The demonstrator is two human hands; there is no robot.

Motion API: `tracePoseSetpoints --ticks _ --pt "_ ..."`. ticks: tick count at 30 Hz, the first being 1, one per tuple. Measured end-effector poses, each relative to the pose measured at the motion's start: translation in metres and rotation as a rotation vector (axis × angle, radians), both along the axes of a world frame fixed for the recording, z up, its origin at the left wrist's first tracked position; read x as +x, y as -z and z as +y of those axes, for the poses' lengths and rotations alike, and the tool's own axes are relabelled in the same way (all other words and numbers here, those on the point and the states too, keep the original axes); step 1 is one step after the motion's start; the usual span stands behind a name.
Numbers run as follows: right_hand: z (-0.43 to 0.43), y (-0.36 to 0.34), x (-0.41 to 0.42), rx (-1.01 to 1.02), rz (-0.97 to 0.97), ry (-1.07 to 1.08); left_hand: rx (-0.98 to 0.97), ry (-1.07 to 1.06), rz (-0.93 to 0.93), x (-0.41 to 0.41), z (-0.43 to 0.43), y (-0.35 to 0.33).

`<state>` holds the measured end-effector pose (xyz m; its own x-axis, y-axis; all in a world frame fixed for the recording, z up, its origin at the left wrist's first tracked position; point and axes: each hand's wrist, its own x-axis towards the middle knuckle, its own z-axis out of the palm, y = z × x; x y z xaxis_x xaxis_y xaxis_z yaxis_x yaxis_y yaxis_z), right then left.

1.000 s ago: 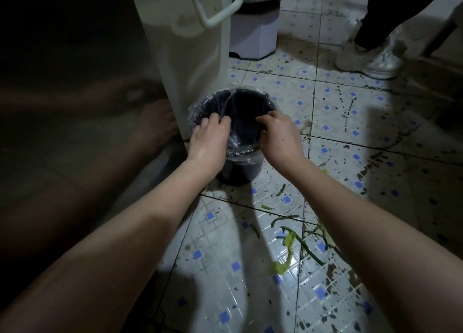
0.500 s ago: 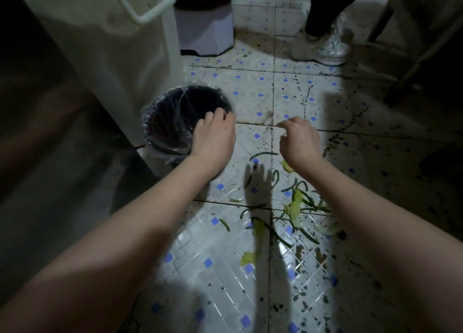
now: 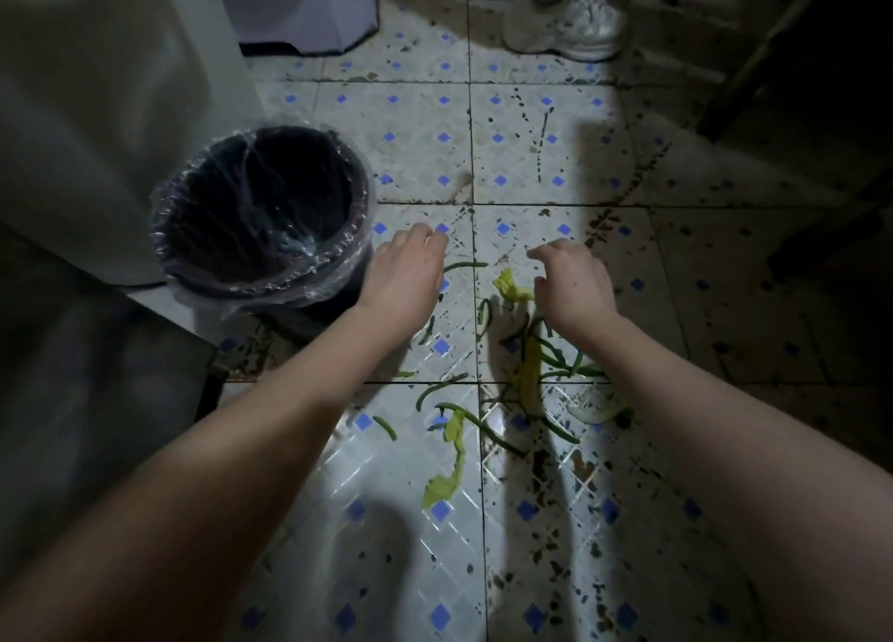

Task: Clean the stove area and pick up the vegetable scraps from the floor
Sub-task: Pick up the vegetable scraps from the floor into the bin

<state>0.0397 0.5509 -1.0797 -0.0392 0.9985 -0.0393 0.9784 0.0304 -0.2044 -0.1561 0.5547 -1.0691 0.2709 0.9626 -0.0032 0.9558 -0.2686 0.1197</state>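
Vegetable scraps (image 3: 529, 375), green stems and limp yellowish leaves, lie on the tiled floor (image 3: 425, 148) just under the loosely curled, empty fingers of the right hand (image 3: 572, 286). The left hand (image 3: 406, 267), equally relaxed and holding nothing, hovers at their ten o'clock. Both hands held the rim of the lined bin (image 3: 270, 286) a second ago and have let go of it; it now stands at the left hand's nine o'clock, so gathering looks ready to begin, with no scrap lifted yet.

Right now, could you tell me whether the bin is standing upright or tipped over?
Upright: the bin stands on its base, its round, bag-lined mouth facing up beside the left hand.
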Motion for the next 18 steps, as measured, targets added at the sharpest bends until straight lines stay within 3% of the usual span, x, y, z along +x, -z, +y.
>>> tracePoseSetpoints --ticks 18 --pt "0.008 0.073 0.009 -0.191 0.014 -0.047 -0.174 0.037 0.148 0.012 0.025 0.078"
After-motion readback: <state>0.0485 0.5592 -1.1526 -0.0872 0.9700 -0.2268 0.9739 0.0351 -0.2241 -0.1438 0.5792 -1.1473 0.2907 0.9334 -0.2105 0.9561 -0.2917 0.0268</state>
